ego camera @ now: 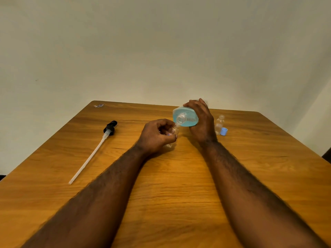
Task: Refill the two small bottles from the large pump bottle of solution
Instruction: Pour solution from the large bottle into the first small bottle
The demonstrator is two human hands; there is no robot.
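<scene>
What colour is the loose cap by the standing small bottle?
Light blue; the loose cap beside the standing small bottle shows best in the head view.

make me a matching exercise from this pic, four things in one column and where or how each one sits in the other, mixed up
Column 1
1. pump
2. large bottle
3. cap
4. right small bottle

Column 2
A. held tilted in the right hand, mouth open
B. standing upright on the table, uncapped
C. lying on the table, left of the left hand
D. lying beside an upright bottle

Pairs: 1-C, 2-A, 3-D, 4-B
</scene>
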